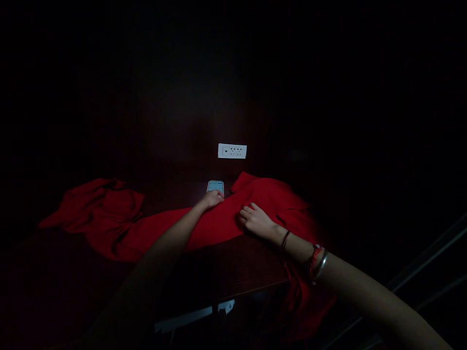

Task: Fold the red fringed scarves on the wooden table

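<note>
A long red scarf (215, 223) lies across the dark table, bunched at its left end and hanging over the front edge at the right, where fringe strands show dimly. My left hand (213, 198) is closed at the scarf's far edge, its fingers overlapping the lower end of a lit phone (215, 185). Whether it also touches the phone cannot be made out. Curled fingers of my right hand (256, 220) grip the scarf near its front edge, right of the middle. That wrist carries a dark band, a red braided bracelet and a silver bangle (321, 267).
A white socket panel (232, 151) is set in the dark wall behind the table (248, 265). Below the front edge, pale objects (226, 306) show in shadow. Light-coloured bars (430, 262) slant at the lower right. Most of the surroundings are too dark to see.
</note>
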`<state>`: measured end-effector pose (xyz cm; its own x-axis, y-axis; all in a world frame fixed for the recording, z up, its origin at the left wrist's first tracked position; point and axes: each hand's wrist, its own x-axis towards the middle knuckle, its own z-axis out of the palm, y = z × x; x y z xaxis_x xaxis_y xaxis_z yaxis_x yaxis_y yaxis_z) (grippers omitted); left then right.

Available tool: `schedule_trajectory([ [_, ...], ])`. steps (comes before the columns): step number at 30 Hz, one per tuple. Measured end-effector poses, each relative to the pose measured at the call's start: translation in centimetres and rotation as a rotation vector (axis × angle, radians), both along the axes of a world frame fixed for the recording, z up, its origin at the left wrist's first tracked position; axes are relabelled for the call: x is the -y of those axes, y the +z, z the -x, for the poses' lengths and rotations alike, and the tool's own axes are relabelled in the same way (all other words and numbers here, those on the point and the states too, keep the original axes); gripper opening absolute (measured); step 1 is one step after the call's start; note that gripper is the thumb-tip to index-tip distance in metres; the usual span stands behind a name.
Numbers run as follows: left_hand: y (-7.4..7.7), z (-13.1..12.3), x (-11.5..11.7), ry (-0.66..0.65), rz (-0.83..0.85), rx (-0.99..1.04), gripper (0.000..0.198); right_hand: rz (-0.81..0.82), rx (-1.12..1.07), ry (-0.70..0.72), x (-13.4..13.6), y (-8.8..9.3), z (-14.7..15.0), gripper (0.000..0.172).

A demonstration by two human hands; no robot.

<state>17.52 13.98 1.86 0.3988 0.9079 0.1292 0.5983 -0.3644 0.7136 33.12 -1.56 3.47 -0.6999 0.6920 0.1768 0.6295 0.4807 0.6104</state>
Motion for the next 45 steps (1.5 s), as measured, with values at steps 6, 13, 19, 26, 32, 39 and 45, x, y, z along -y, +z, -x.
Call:
schedule_trajectory([
  [6, 0.7, -0.2, -0.4, 0.005, 0.097, 0.072, 0.008, 0.026, -0.034, -0.090, 1.4, 0.3, 0.3, 0.020],
  [13, 6.2, -0.7, -0.3, -0.060, 0.151, 0.355, 0.016, 0.029, -0.402, -0.322, 2.7, 3.7, -0.4, 0.040],
  [19, 14.8, -6.8, -0.6, -0.106, 0.074, 0.631, 0.014, 0.153, -1.346, -0.260, 2.5, 9.1, -4.0, 0.039],
  [26, 16.6, -17.9, 0.7, -0.141, -0.252, 0.216, 0.022, 0.026, -1.933, -0.459, 2.2, 8.5, -10.6, 0.034],
  [32, 11.5, -20.6, 3.0, -0.197, -0.326, -0.031, 0.037, -0.068, -1.220, -1.071, 3.1, 4.9, -12.0, 0.026],
  [39, 5.5, -4.3, 3.5, -0.285, -0.676, -0.333, 0.043, -0.175, -0.841, -1.067, 5.2, 7.7, -7.8, 0.029],
  [45, 0.1, 9.8, 4.1, -0.150, -0.370, -0.600, 0.072, 0.212, -0.625, -0.369, 1.1, 7.2, 1.8, 0.029],
])
